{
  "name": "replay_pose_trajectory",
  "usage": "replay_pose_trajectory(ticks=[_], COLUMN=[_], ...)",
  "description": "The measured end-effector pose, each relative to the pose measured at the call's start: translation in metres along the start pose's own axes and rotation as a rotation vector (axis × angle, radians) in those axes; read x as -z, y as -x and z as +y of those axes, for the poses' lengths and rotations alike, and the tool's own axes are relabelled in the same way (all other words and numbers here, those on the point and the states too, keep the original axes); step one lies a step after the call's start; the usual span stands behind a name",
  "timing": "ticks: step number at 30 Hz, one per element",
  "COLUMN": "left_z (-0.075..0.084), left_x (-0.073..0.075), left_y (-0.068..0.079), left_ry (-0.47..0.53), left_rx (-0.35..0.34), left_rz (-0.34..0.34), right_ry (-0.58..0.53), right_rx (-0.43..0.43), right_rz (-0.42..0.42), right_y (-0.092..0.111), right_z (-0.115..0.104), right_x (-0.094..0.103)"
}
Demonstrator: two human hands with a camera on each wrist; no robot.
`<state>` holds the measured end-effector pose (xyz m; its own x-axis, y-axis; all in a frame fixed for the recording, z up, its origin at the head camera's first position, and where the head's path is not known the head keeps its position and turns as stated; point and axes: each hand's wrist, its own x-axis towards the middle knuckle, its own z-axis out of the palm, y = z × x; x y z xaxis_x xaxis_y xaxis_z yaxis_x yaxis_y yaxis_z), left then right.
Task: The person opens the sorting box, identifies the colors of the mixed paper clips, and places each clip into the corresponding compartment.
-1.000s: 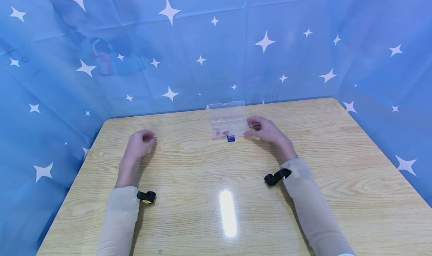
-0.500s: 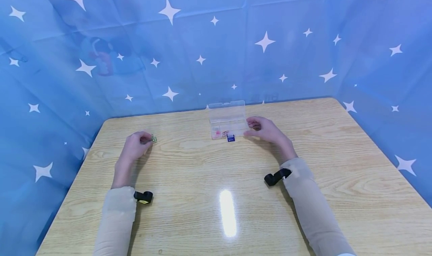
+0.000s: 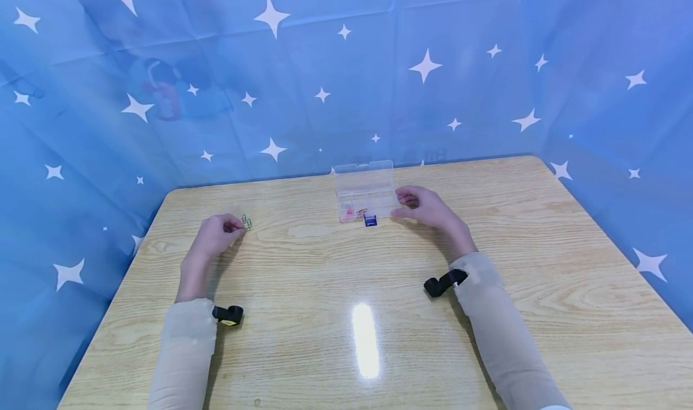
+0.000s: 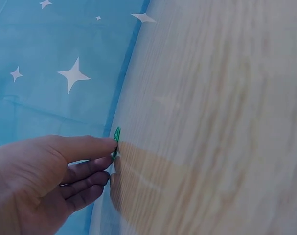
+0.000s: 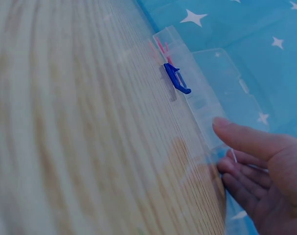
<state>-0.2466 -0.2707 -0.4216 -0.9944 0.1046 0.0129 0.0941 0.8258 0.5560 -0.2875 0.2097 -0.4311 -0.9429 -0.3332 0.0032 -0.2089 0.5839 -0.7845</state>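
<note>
My left hand (image 3: pixel 215 234) is low over the far left of the table, its thumb and index fingertips pinching at small green paper clips (image 3: pixel 248 223). In the left wrist view, green wire (image 4: pixel 117 137) shows at the thumb tip, partly covered by it; the other fingers are bent loosely. Two clips show apart beside the fingertips. My right hand (image 3: pixel 428 208) grips the right end of a clear plastic box (image 3: pixel 373 202), thumb at the front, fingers behind. The box's lid (image 3: pixel 365 177) stands raised at the back. A dark blue clip-like piece (image 5: pixel 175 80) is on its front edge.
Small pink and red pieces (image 3: pixel 354 213) lie in the box's left compartments. The wood-grain table (image 3: pixel 303 290) runs back to a blue starry curtain (image 3: pixel 292 85) behind and along both sides. A bright light reflection (image 3: pixel 366 341) shows near the table's front.
My left hand has drawn slightly left, exposing the green paper clips its fingers covered, and the clips now show farther apart. My right hand and the box have stayed put.
</note>
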Motion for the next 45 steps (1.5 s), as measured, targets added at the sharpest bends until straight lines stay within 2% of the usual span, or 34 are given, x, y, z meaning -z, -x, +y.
replay_pose_trajectory(ticks=[13, 25, 31, 45], left_z=[0.002, 0.01, 0.015, 0.039], left_x=[0.002, -0.003, -0.008, -0.028], left_y=[0.001, -0.002, -0.004, -0.015], left_ry=[0.01, 0.035, 0.047, 0.113], left_rx=[0.008, -0.011, -0.045, -0.103], left_rz=[-0.041, 0.018, 0.039, 0.062], right_ry=[-0.013, -0.005, -0.002, -0.015], right_rx=[-0.002, -0.002, -0.002, 0.002], right_rz=[-0.001, 0.005, 0.001, 0.004], right_y=[0.001, 0.001, 0.001, 0.001], right_z=[-0.001, 0.0, 0.0, -0.001], right_x=[0.0, 0.0, 0.0, 0.0])
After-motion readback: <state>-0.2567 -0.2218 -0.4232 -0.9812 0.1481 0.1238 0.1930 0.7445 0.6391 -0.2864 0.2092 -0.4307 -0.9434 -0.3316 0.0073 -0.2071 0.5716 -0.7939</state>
